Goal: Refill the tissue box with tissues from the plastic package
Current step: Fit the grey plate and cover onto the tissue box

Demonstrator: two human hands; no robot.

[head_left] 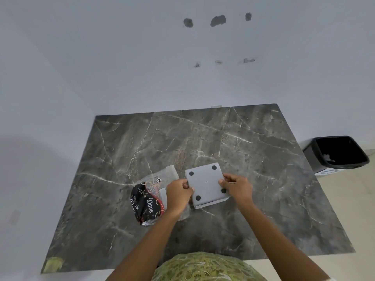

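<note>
Lying across the tabletop (253, 138), toward its near edge: tissue box (207, 184) turned underside up, four dark feet showing; plastic package (150, 197) just beside it, toward the left edge; likely opening the base, next calling for prying the bottom panel; left hand (178, 192) and right hand (236, 186) closing on opposite box sides.

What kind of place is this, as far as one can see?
Probably an ordinary indoor room, perhaps in a home: a dark marble-patterned table against a plain white wall with patched holes, and a black waste bin on a pale floor beside it.
</note>
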